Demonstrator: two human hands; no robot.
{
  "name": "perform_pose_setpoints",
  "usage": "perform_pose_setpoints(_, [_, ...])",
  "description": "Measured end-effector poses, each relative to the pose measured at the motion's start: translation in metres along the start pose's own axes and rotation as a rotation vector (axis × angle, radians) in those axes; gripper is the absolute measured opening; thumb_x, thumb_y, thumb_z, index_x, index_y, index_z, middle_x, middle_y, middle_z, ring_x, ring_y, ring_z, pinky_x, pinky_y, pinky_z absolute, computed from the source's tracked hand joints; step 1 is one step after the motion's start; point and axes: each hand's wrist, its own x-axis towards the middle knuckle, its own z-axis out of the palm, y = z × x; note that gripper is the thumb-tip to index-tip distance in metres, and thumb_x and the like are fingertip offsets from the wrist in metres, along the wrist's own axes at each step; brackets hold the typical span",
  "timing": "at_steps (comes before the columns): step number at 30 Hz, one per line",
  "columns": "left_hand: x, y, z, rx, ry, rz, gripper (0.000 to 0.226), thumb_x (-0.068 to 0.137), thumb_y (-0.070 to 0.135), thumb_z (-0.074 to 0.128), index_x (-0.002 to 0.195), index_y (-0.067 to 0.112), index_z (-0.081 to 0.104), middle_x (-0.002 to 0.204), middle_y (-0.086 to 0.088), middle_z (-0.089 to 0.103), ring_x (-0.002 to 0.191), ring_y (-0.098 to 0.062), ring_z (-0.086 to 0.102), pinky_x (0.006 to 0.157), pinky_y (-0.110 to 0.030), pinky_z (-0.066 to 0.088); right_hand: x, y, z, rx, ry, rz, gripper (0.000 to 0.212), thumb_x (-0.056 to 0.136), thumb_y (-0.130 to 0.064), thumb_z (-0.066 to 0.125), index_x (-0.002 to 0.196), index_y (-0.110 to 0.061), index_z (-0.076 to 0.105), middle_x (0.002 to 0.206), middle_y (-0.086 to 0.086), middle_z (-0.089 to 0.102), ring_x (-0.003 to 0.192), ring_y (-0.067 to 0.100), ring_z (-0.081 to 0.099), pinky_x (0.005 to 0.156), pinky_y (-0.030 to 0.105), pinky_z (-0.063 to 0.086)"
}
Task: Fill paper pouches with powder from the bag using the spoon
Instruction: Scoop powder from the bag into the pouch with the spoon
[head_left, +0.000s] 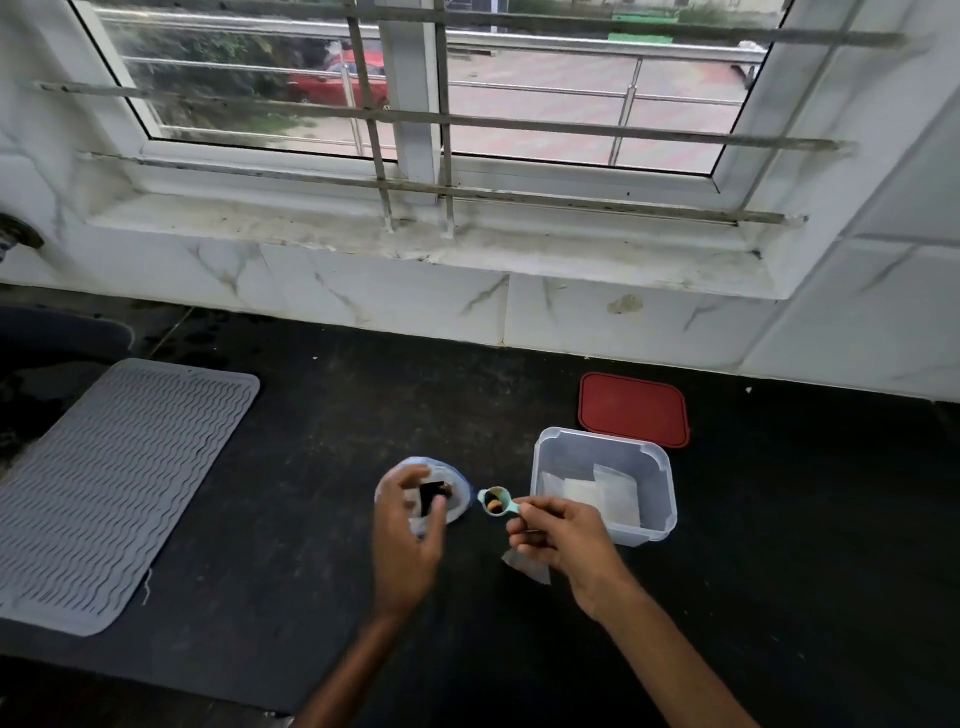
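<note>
A pale plastic bag with dark contents lies open on the black counter. My left hand hovers over it, fingers spread and loosely curved around its mouth; I cannot tell if it touches the bag. My right hand pinches the handle of a small teal spoon, whose bowl holds a dark and tan load just right of the bag. Under my right hand a greyish paper pouch lies on the counter. More white pouches sit inside a clear plastic box.
A red lid lies behind the clear box. A grey ribbed mat covers the counter's left side. A tiled wall and a barred window stand at the back.
</note>
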Motion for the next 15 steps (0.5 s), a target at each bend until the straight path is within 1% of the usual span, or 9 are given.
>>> perform_pose_setpoints(2, [-0.017, -0.001, 0.021, -0.021, -0.219, -0.111, 0.046, 0.083, 0.044, 0.069, 0.123, 0.033, 0.051, 0.123, 0.014, 0.057, 0.115, -0.007, 0.057, 0.092, -0.028, 0.051, -0.008, -0.002, -0.023, -0.037, 0.04, -0.06, 0.014, 0.095, -0.009, 0.06, 0.105, -0.009, 0.07, 0.087, 0.012, 0.076, 0.08, 0.021, 0.072, 0.073, 0.031, 0.06])
perform_pose_setpoints(3, [-0.026, -0.005, 0.031, -0.005, -0.327, -0.178, 0.056, 0.078, 0.054, 0.07, 0.126, 0.038, 0.047, 0.128, 0.016, 0.054, 0.118, -0.003, 0.054, 0.095, -0.028, 0.051, -0.012, -0.002, -0.032, -0.047, 0.061, -0.081, 0.013, 0.095, -0.008, 0.06, 0.104, -0.008, 0.07, 0.086, 0.013, 0.076, 0.078, 0.021, 0.072, 0.072, 0.031, 0.06])
perform_pose_setpoints(4, [-0.033, -0.008, 0.041, 0.017, -0.412, -0.234, 0.066, 0.073, 0.059, 0.072, 0.13, 0.041, 0.043, 0.133, 0.018, 0.05, 0.121, -0.001, 0.051, 0.098, -0.029, 0.05, -0.013, 0.0, -0.04, -0.054, 0.076, -0.097, 0.012, 0.095, -0.007, 0.06, 0.103, -0.007, 0.069, 0.084, 0.013, 0.076, 0.075, 0.021, 0.072, 0.069, 0.029, 0.06])
perform_pose_setpoints(6, [-0.045, -0.014, 0.059, 0.04, -0.495, -0.313, 0.085, 0.065, 0.059, 0.079, 0.137, 0.039, 0.038, 0.138, 0.017, 0.047, 0.124, 0.0, 0.049, 0.102, -0.03, 0.049, -0.015, 0.005, -0.052, -0.078, 0.093, -0.125, 0.011, 0.095, -0.005, 0.06, 0.101, -0.005, 0.069, 0.082, 0.016, 0.075, 0.07, 0.02, 0.07, 0.065, 0.027, 0.06])
perform_pose_setpoints(8, [-0.052, -0.011, 0.071, 0.066, -0.502, -0.356, 0.092, 0.058, 0.056, 0.084, 0.136, 0.038, 0.039, 0.134, 0.019, 0.049, 0.122, 0.002, 0.05, 0.1, -0.023, 0.046, -0.014, 0.011, -0.057, -0.145, 0.107, -0.151, 0.011, 0.095, -0.005, 0.061, 0.1, -0.005, 0.07, 0.079, 0.015, 0.075, 0.068, 0.02, 0.07, 0.064, 0.027, 0.059])
perform_pose_setpoints(9, [-0.054, -0.007, 0.075, 0.085, -0.487, -0.354, 0.089, 0.056, 0.055, 0.084, 0.132, 0.04, 0.04, 0.129, 0.022, 0.051, 0.118, 0.005, 0.051, 0.097, -0.02, 0.046, -0.012, 0.015, -0.058, -0.192, 0.12, -0.167, 0.011, 0.095, -0.006, 0.061, 0.1, -0.007, 0.07, 0.077, 0.013, 0.075, 0.067, 0.02, 0.071, 0.064, 0.026, 0.059])
perform_pose_setpoints(10, [-0.055, -0.002, 0.079, 0.108, -0.471, -0.335, 0.08, 0.057, 0.055, 0.084, 0.124, 0.042, 0.043, 0.123, 0.024, 0.053, 0.114, 0.007, 0.053, 0.093, -0.02, 0.047, -0.01, 0.018, -0.059, -0.243, 0.137, -0.188, 0.011, 0.095, -0.008, 0.061, 0.1, -0.008, 0.071, 0.075, 0.01, 0.075, 0.066, 0.02, 0.071, 0.064, 0.026, 0.059])
perform_pose_setpoints(13, [-0.057, 0.006, 0.09, 0.13, -0.424, -0.248, 0.046, 0.068, 0.052, 0.075, 0.106, 0.041, 0.052, 0.107, 0.02, 0.056, 0.1, 0.005, 0.058, 0.083, -0.025, 0.051, 0.0, 0.027, -0.06, -0.467, 0.203, -0.287, 0.012, 0.096, -0.012, 0.061, 0.099, -0.015, 0.072, 0.071, 0.002, 0.074, 0.067, 0.017, 0.071, 0.067, 0.028, 0.061])
perform_pose_setpoints(15, [-0.059, 0.008, 0.094, 0.106, -0.398, -0.224, 0.033, 0.076, 0.046, 0.072, 0.103, 0.041, 0.053, 0.104, 0.017, 0.058, 0.096, 0.004, 0.059, 0.081, -0.027, 0.052, 0.004, 0.034, -0.059, -0.696, 0.229, -0.41, 0.012, 0.095, -0.017, 0.063, 0.101, -0.02, 0.073, 0.078, -0.005, 0.075, 0.07, 0.01, 0.07, 0.074, 0.028, 0.06])
